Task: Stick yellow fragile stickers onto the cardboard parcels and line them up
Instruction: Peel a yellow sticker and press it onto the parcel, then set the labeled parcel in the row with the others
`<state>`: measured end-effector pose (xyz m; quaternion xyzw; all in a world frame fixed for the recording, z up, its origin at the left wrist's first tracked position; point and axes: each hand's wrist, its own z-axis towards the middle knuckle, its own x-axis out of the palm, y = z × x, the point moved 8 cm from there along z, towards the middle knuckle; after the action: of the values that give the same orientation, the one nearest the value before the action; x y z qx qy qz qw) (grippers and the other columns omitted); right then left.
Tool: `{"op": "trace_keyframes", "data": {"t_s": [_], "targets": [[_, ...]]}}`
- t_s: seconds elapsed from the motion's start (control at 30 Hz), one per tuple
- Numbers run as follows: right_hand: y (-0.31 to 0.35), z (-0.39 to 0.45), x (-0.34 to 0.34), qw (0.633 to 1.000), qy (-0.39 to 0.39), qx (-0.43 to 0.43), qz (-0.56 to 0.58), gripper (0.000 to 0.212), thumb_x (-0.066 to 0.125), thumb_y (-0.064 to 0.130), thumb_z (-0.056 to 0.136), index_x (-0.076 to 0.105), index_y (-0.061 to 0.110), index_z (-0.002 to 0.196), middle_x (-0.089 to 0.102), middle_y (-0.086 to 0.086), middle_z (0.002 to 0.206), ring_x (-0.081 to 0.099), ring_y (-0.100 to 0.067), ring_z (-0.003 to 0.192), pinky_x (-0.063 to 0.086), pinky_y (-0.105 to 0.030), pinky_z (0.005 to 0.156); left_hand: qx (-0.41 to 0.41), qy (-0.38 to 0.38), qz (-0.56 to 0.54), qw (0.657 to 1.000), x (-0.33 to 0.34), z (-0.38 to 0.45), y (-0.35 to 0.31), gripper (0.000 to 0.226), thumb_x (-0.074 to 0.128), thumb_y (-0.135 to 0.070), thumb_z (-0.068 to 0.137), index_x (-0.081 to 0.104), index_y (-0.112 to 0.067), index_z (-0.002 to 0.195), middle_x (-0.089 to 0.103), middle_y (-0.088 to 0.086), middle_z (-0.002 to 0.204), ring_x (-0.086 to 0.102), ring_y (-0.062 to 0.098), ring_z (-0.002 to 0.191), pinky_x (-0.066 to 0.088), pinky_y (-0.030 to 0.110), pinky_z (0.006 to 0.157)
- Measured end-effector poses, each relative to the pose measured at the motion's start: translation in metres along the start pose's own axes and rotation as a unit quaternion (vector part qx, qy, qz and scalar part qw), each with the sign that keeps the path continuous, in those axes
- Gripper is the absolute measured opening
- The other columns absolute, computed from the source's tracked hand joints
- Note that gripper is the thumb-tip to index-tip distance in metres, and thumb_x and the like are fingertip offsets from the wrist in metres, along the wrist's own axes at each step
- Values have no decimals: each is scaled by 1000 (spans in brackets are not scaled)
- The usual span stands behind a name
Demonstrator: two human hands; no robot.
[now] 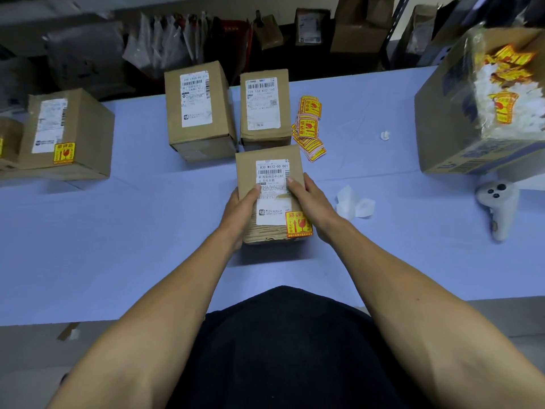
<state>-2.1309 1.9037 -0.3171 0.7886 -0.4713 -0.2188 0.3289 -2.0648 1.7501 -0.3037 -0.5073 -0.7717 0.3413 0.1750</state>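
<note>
A small cardboard parcel (269, 160) stands in the middle of the table, with a white shipping label and a yellow fragile sticker (297, 225) at its near right corner. My left hand (240, 212) grips its left side, thumb on top. My right hand (312, 206) grips its right side, thumb on the label. Behind it stand two parcels (199, 113) (264, 109) with labels and no yellow sticker on the faces in view. A parcel (69, 134) at the left carries a yellow sticker (64, 153). A loose pile of yellow stickers (308, 128) lies right of the back parcels.
A big open carton (451, 113) holding peeled backing paper and stickers sits at the right edge. White backing scraps (354, 203) and a white controller (498, 208) lie right of my hands. Another brown parcel (8, 137) shows at the far left edge. Shelves with bags stand behind the blue-white table (147, 225).
</note>
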Motion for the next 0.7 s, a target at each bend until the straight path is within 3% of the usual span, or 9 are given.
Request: {"op": "trace_keyframes", "data": {"t_s": [0.07,0.33,0.53,0.7], "targets": [[-7,8,2,1000,0,-2,-21,100,52,83,67,24,41,152,53,7,145,64,-17,115,53,-44,99,8,2,-10,1000,2,2,1,36,57,-38,97,53,-24,130,72,1,115,72,19,99,58,36,86],[-20,0,20,998,8,-7,-55,94,48,84,70,25,42,150,55,10,142,60,-17,121,49,-46,103,12,-13,-46,999,-16,-14,17,36,59,-35,97,57,-22,130,73,1,115,72,20,99,57,39,90],[-20,-22,91,993,76,-14,-95,102,43,83,70,14,36,156,48,8,150,55,-19,128,43,-45,108,-4,-53,-82,995,-87,-43,43,32,58,-36,97,59,-24,127,75,-1,109,74,18,94,57,30,74],[-2,-13,168,984,127,-35,-117,98,43,85,71,19,36,153,53,6,145,59,-20,123,46,-45,106,6,-96,-88,991,-163,-47,36,33,58,-37,97,60,-24,128,74,0,113,73,20,98,57,36,84]]}}
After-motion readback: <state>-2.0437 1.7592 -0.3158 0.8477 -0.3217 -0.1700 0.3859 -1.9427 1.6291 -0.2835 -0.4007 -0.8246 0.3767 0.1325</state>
